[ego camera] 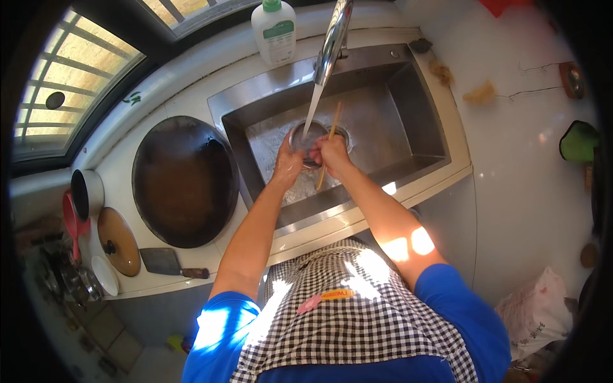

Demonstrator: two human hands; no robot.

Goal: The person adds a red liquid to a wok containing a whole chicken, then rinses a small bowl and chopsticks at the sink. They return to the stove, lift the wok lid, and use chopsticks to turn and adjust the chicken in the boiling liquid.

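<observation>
Water runs from the chrome faucet into a round metal bowl above the stainless steel sink. My left hand grips the bowl's left side, wet on the back. My right hand is at the bowl's right edge, with wooden chopsticks held in it, slanting up past the knuckles; whether one or a pair cannot be told. Its fingertips reach over the bowl. The sink drain lies partly hidden behind the right hand. The bowl's contents are blurred by the water.
Left of the sink a large dark round pan or board lies on the counter. Near it are a cleaver, a glass lid, a pot and a red ladle. A white pump bottle stands behind the sink.
</observation>
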